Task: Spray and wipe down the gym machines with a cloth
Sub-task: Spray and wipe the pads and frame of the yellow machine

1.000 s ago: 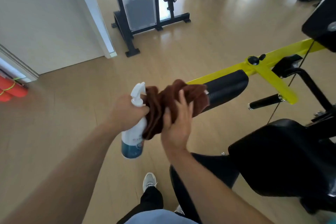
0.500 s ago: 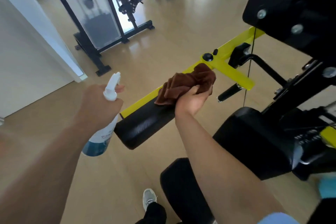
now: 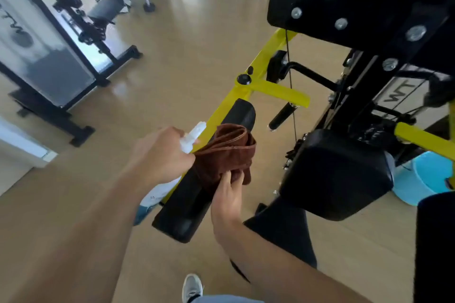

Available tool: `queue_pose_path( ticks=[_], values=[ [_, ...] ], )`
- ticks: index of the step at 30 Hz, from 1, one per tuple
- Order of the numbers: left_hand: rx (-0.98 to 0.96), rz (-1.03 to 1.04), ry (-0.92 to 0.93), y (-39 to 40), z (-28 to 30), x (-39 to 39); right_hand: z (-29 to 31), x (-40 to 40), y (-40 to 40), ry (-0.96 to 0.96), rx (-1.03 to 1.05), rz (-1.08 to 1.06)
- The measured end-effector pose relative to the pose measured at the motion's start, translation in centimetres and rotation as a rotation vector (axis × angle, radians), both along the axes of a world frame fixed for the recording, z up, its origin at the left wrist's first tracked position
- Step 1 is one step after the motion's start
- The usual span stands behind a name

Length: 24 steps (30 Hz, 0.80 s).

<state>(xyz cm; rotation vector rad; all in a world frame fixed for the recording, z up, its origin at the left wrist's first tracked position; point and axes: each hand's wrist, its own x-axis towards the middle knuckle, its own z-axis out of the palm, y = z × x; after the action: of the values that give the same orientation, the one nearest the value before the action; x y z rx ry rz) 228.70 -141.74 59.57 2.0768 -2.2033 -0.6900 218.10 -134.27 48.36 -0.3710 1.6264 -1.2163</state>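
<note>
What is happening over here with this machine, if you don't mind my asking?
A person is cleaning a gym machine. The left hand holds a white spray bottle, while the right hand presses a brown cloth onto a long black pad mounted on the yellow frame. A light blue bucket stands on the floor to the right.

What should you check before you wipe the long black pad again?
1. Brown cloth held by right hand: ok.
2. Cloth lying on the long black pad: ok.
3. Spray bottle gripped in left hand: ok.
4. Nozzle aimed at the pad: cannot tell, the hand hides it.
5. Pad already wet with spray: cannot tell.
6. Rest of the pad free of other things: ok.
</note>
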Motion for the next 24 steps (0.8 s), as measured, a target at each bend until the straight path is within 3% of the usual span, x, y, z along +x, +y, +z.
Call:
queue_pose_path(
  ticks=[3,8,12,17,24],
  values=[
    [0.056,-0.142,0.021,-1.4,-0.4,0.6,2.0,-0.5,-3.6,0.001,-0.026,-0.107],
    [0.006,-0.06,0.192,-2.2,0.5,3.0,1.9,-6.7,-13.2,0.003,-0.056,-0.169],
    [-0.026,-0.059,0.418,-1.1,1.0,4.4,3.5,-6.9,-13.2,0.035,-0.131,-0.189],
    [-0.004,-0.092,0.537,0.1,0.3,6.7,2.6,-2.9,-8.6,0.193,0.038,-0.207],
    [-0.038,-0.072,0.552,1.7,0.4,6.2,3.3,7.7,5.0,0.087,0.036,-0.096]
  ],
)
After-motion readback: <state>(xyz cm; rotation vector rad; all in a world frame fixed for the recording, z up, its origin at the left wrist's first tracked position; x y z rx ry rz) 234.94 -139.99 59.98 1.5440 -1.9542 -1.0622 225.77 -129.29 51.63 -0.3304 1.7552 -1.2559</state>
